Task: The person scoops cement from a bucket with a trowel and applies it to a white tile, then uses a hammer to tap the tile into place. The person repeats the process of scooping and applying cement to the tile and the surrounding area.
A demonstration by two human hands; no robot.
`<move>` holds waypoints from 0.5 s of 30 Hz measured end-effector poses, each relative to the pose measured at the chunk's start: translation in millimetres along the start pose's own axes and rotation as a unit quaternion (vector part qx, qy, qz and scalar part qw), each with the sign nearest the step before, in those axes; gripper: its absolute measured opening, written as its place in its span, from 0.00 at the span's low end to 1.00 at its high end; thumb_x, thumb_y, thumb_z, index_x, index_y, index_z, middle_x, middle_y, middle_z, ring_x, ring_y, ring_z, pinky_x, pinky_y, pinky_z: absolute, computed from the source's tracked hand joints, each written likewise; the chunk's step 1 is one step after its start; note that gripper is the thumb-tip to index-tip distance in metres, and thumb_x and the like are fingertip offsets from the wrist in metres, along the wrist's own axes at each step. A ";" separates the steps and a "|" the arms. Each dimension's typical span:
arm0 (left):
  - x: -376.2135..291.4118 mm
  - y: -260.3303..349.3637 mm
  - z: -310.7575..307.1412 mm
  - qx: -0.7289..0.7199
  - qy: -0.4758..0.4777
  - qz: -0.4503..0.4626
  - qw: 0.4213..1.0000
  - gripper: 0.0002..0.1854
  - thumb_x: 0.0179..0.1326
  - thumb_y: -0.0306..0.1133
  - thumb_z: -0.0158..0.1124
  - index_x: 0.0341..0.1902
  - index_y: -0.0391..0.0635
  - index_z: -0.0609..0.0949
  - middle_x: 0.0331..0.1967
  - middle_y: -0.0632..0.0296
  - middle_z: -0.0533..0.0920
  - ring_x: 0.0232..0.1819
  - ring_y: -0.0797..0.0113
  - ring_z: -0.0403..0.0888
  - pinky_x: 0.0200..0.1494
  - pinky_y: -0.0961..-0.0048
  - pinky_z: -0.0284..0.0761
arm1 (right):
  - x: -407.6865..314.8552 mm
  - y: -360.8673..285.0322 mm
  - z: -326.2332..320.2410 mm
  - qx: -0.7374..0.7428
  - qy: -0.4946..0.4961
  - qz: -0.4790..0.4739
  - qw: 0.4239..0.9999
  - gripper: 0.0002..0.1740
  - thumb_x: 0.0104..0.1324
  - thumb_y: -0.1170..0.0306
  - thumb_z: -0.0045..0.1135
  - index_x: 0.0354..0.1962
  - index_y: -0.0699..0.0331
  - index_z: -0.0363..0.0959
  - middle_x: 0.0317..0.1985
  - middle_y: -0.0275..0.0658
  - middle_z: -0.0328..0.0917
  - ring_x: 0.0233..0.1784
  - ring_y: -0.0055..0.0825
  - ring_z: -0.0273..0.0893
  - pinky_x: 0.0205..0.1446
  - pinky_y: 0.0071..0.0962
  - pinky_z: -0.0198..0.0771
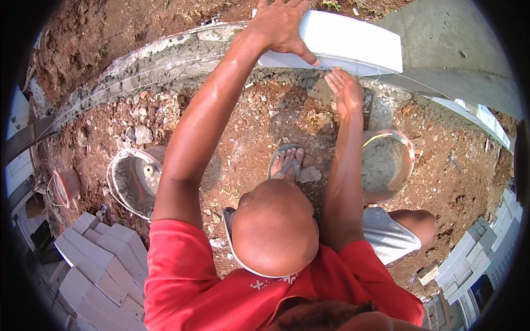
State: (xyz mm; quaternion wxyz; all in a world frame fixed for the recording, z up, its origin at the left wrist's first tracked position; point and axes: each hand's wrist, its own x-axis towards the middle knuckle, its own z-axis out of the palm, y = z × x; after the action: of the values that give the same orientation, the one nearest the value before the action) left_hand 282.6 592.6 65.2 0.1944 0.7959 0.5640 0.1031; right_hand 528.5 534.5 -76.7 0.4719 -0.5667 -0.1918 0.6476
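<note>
My left hand spans the top of a long white building block, with its thumb on the near edge and its fingers towards the far edge. The block sits on the mortar-covered low wall, beside a grey concrete surface. Just below the block's near face is my right hand, palm turned inward, fingers stretched upward and holding nothing. Whether its fingertips touch the block or wall cannot be told. Thin string lines run along the wall and past the block's near face.
A bucket of wet mortar stands right, and a mortar-smeared bucket left. Farther left lies a smaller bucket. Grey blocks are stacked at lower left and lower right. Loose stones litter the soil near my sandalled foot.
</note>
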 end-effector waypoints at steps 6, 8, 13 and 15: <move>4.6 -11.9 14.6 0.064 -0.016 -0.011 0.998 0.76 0.17 0.72 0.85 0.75 0.41 0.69 0.71 0.37 0.72 0.75 0.36 0.66 0.76 0.30 0.55 | -16.9 -5.7 5.8 -0.070 0.003 0.032 0.997 0.30 0.77 0.71 0.56 0.67 0.85 0.61 0.65 0.61 0.71 0.63 0.50 0.81 0.70 0.40 0.81; 12.2 -18.5 22.6 0.069 -0.019 -0.012 0.997 0.86 0.10 0.77 0.83 0.80 0.39 0.65 0.76 0.33 0.67 0.81 0.34 0.60 0.80 0.25 0.48 | -22.7 -12.5 2.4 -0.085 0.004 0.026 0.996 0.30 0.75 0.72 0.58 0.67 0.83 0.63 0.62 0.58 0.76 0.59 0.47 0.84 0.66 0.37 0.83; 13.8 -19.1 26.1 0.062 -0.009 0.011 0.998 0.86 0.12 0.84 0.79 0.80 0.42 0.67 0.76 0.31 0.67 0.81 0.31 0.59 0.81 0.24 0.44 | -64.4 -48.8 -23.7 -0.182 -0.076 0.016 0.980 0.27 0.71 0.71 0.64 0.65 0.74 0.73 0.50 0.50 0.86 0.49 0.32 0.88 0.55 0.29 0.85; 20.6 -10.7 35.8 0.074 0.036 0.050 0.995 0.80 0.19 0.87 0.76 0.82 0.58 0.67 0.76 0.31 0.67 0.80 0.28 0.59 0.81 0.23 0.43 | -84.8 -71.4 -36.6 -0.240 -0.046 0.012 0.970 0.20 0.71 0.70 0.67 0.58 0.70 0.81 0.43 0.43 0.89 0.42 0.26 0.87 0.46 0.24 0.83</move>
State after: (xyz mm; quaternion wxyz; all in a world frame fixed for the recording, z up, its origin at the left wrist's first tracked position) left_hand 294.1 608.1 27.2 0.1096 0.8312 0.5360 0.0991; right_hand 582.8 488.1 15.7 0.3055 -0.6351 -0.3562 0.6136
